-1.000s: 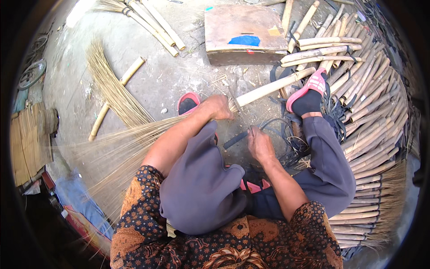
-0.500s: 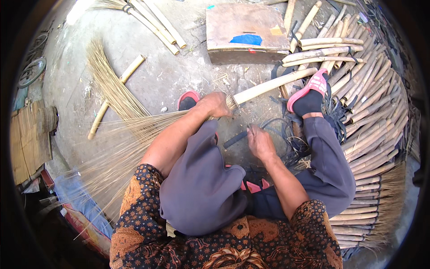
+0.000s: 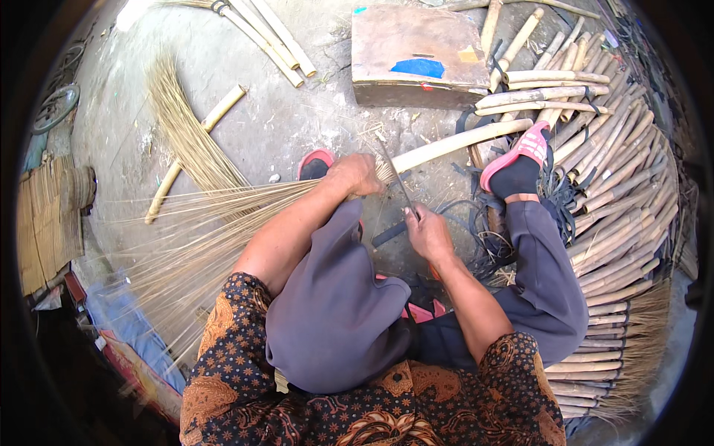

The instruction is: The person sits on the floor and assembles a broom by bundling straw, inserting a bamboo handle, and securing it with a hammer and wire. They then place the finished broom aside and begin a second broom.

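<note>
In my left hand (image 3: 355, 175) is a bundle of long, thin broom bristles (image 3: 260, 204), gripped close to its gathered end. That end surrounds or meets a pale bamboo handle (image 3: 461, 143), which slants up to the right. My right hand (image 3: 430, 232) is closed around a long, thin grey tool like a blade (image 3: 396, 175). Its far end crosses in front of the handle, beside the gathered bristles. A bit of orange shows below that hand, roughly in line with the tool. Beneath lies a dark flat strip (image 3: 390, 232) on the ground.
Stacked bamboo-handled brooms (image 3: 613, 223) curve along the right side. A wooden box (image 3: 416, 56) stands ahead. At left, another bristle bundle (image 3: 186, 126) lies across a bamboo stick (image 3: 160, 195). My pink-sandalled foot (image 3: 520, 160) rests near tangled dark strips (image 3: 500, 241).
My right hand has turned slightly, and the thin tool now shows at full length, reaching up across the handle. My left hand keeps its grip on the bristles. The whole view has shifted a little.
</note>
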Demonstrator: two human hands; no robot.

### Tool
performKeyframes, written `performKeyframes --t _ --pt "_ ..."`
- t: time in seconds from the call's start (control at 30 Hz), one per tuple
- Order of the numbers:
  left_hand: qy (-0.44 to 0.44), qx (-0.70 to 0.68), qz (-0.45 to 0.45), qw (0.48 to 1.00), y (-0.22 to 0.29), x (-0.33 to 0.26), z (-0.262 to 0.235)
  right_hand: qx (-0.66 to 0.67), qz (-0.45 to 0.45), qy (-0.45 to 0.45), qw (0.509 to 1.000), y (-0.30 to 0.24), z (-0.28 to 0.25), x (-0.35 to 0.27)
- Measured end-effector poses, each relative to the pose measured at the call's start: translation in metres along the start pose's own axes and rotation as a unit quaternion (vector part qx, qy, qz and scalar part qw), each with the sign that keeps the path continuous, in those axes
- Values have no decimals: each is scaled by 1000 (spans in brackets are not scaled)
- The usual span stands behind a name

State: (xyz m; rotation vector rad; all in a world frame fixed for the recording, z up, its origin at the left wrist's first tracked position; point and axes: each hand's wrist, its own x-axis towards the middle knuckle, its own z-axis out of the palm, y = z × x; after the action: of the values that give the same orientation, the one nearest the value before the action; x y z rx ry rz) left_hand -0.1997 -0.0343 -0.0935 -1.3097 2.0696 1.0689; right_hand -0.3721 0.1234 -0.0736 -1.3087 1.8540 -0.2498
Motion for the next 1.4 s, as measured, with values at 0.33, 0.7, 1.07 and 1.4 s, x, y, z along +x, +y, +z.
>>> performKeyframes --t 0.33,0.7,1.07,1.4 --pt "59 13 17 998 1 -7 28 74 -8 79 994 -45 5 67" --pt "60 8 -5 998 7 -19 16 -13 1 127 992 -36 -6 73" --pt "80 -12 -43 996 4 -12 20 571 52 -132 809 -29 -31 4" --pt "67 -18 -30 997 1 -9 21 -90 -68 21 993 -47 -19 -1"
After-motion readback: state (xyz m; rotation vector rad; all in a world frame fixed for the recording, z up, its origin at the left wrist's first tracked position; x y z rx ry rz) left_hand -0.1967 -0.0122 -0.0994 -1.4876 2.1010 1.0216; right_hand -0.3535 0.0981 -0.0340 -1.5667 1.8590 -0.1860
